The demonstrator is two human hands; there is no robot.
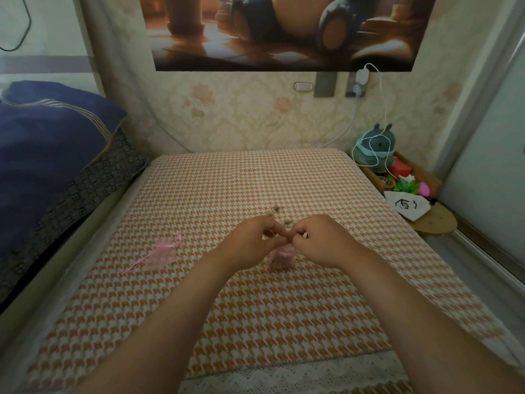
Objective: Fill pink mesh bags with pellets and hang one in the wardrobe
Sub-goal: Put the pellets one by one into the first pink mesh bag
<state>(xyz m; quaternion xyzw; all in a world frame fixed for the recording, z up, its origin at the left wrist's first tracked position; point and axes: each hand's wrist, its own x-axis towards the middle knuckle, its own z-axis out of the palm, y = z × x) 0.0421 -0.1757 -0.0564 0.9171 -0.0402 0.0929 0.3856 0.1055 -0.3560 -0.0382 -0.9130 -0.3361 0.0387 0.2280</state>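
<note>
Over the middle of the houndstooth-covered table (284, 308), my left hand (252, 240) and my right hand (318, 240) pinch the top of a small pink mesh bag (279, 258) from either side. The bag hangs below my fingers with brownish pellets showing through the mesh; its mouth is hidden by my fingers. A few loose pellets (276, 207) lie on the cloth just beyond my hands. A second pink mesh bag (160, 255) with a ribbon lies flat to the left, apart from both hands.
A dark blue quilt (51, 155) is piled on the left. At the right stand a wooden box (420, 177) with a plush toy (376, 146), a white pouch (409, 206) on a round stool, and a white cable. A sliding door is at the far right.
</note>
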